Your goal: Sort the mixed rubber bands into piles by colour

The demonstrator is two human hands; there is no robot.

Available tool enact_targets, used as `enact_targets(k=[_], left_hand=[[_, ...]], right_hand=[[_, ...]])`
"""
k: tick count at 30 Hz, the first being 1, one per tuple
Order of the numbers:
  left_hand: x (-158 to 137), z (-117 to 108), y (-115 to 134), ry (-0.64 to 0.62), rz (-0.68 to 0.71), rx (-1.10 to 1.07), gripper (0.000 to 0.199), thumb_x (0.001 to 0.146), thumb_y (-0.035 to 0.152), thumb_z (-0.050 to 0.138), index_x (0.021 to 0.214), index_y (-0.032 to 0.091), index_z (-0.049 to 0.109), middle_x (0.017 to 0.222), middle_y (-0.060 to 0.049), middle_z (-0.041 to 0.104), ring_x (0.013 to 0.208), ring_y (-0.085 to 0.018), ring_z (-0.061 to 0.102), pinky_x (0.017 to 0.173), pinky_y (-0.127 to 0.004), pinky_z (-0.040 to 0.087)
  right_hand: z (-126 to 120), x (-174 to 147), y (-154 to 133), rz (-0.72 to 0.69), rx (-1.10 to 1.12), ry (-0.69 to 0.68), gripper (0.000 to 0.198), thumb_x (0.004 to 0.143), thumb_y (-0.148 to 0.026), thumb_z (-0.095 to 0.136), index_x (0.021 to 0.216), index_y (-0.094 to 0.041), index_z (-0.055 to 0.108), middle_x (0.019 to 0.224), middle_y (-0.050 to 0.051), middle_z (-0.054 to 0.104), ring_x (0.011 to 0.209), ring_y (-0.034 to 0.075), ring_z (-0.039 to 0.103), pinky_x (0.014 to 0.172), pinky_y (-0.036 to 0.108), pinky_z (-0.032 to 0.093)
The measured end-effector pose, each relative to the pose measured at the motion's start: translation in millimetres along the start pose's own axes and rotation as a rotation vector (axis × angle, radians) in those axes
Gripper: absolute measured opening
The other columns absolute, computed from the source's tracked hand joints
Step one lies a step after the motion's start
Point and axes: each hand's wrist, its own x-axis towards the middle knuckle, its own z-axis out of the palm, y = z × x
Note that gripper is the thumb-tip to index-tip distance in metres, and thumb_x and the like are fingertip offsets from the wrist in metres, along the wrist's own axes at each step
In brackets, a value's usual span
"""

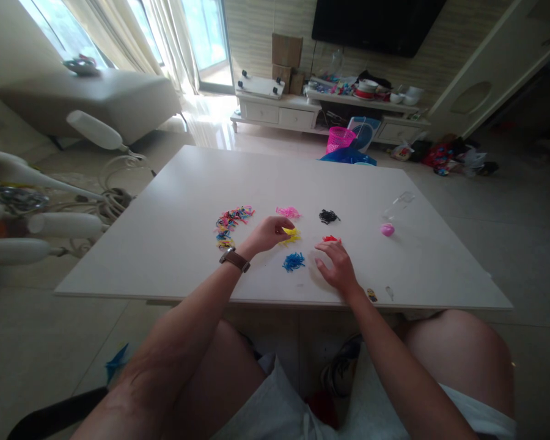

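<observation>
Small rubber bands lie in colour piles on the white table (238, 177). My left hand (270, 233), with a brown-strapped watch (235, 260) on its wrist, is at the yellow bands (293, 234), partly covering them. Its fingers are bent, with thumb and forefinger slightly apart. My right hand (337, 267) hovers by the red bands (330, 239), thumb and fingers spread, nothing visible between them. Nearby are blue bands (294, 262), pink bands (288, 212) and black bands (329, 216). A curved heap of mixed-colour bands (229, 221) lies left of my left hand.
A clear container (398, 206) and a pink ball-like object (387, 230) stand to the right. A small yellow figure (371, 295) and a clear piece (389, 293) lie by the near edge. White chandelier-like arms (68, 225) stick up left of the table.
</observation>
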Motion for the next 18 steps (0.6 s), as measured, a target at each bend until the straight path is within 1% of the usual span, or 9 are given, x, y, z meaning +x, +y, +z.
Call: enact_targets(k=[3, 7, 9, 11, 15, 18], left_hand=[[0, 7, 0, -0.046, 0.034, 0.015, 0.024, 0.078, 0.018, 0.068, 0.100, 0.013, 0.074, 0.099, -0.010, 0.075, 0.071, -0.012, 0.061, 0.068, -0.026, 0.051], [0, 14, 1, -0.094, 0.038, 0.006, 0.015, 0.079, 0.019, 0.069, 0.091, 0.014, 0.074, 0.086, -0.008, 0.074, 0.070, -0.013, 0.061, 0.067, -0.026, 0.050], [0, 17, 0, -0.101, 0.026, -0.014, 0.013, 0.078, 0.020, 0.071, 0.089, 0.014, 0.074, 0.082, -0.007, 0.074, 0.069, -0.013, 0.062, 0.066, -0.026, 0.050], [-1, 20, -1, -0.111, 0.021, -0.050, 0.014, 0.076, 0.020, 0.074, 0.089, 0.014, 0.073, 0.083, -0.007, 0.074, 0.070, -0.014, 0.065, 0.066, -0.026, 0.052], [-1, 25, -2, -0.120, 0.017, -0.151, 0.018, 0.075, 0.020, 0.077, 0.090, 0.013, 0.071, 0.085, -0.009, 0.074, 0.077, -0.017, 0.070, 0.072, -0.029, 0.056], [-2, 29, 0, -0.110, 0.013, -0.175, 0.019, 0.075, 0.021, 0.079, 0.089, 0.013, 0.070, 0.083, -0.010, 0.074, 0.079, -0.018, 0.072, 0.075, -0.030, 0.057]], right_hand=[[-4, 0, -3, -0.033, 0.018, -0.036, 0.037, 0.090, -0.029, 0.059, 0.126, -0.026, 0.063, 0.118, 0.008, 0.070, 0.114, 0.029, 0.061, 0.103, 0.049, 0.048], [-7, 1, -6, -0.077, 0.053, -0.085, 0.047, 0.089, -0.030, 0.060, 0.136, -0.025, 0.058, 0.127, 0.008, 0.068, 0.119, 0.029, 0.060, 0.106, 0.050, 0.046], [-8, 1, -6, -0.081, 0.061, -0.107, 0.050, 0.089, -0.031, 0.060, 0.139, -0.025, 0.057, 0.131, 0.008, 0.067, 0.121, 0.029, 0.059, 0.108, 0.051, 0.045], [-8, 2, -6, -0.082, 0.064, -0.128, 0.053, 0.089, -0.033, 0.060, 0.141, -0.026, 0.055, 0.133, 0.008, 0.066, 0.123, 0.030, 0.059, 0.109, 0.053, 0.044], [-10, 4, -7, -0.105, 0.079, -0.149, 0.058, 0.089, -0.033, 0.061, 0.145, -0.027, 0.051, 0.137, 0.007, 0.064, 0.125, 0.029, 0.058, 0.110, 0.052, 0.043], [-11, 5, -8, -0.130, 0.093, -0.166, 0.061, 0.089, -0.031, 0.061, 0.149, -0.027, 0.048, 0.138, 0.007, 0.063, 0.126, 0.029, 0.057, 0.110, 0.051, 0.044]])
